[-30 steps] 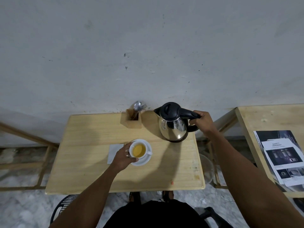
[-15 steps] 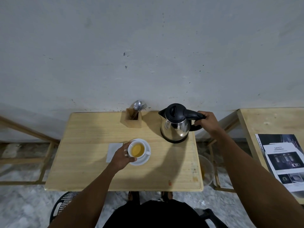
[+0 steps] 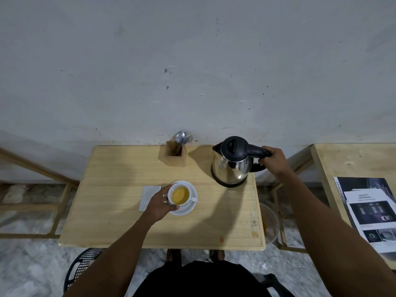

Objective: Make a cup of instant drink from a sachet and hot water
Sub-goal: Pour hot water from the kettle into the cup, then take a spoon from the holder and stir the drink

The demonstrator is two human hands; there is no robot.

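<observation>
A pale wooden table (image 3: pixel 111 211) stands against a grey wall (image 3: pixel 192 61), and at its back right corner a steel electric kettle (image 3: pixel 232 166) with a black lid sits upright on the tabletop, the right hand (image 3: pixel 273 160) wrapped closed around its black handle. Nearer the front, the left hand (image 3: pixel 159 203) curls its fingers around the left side of a white cup (image 3: pixel 180 195) of yellow-orange drink resting on a white saucer (image 3: pixel 188 207). A white paper napkin (image 3: pixel 149 195) lies just left of the saucer, and a wooden cutlery holder (image 3: pixel 172 154) with a spoon (image 3: pixel 180 137) and fork stands by the wall.
</observation>
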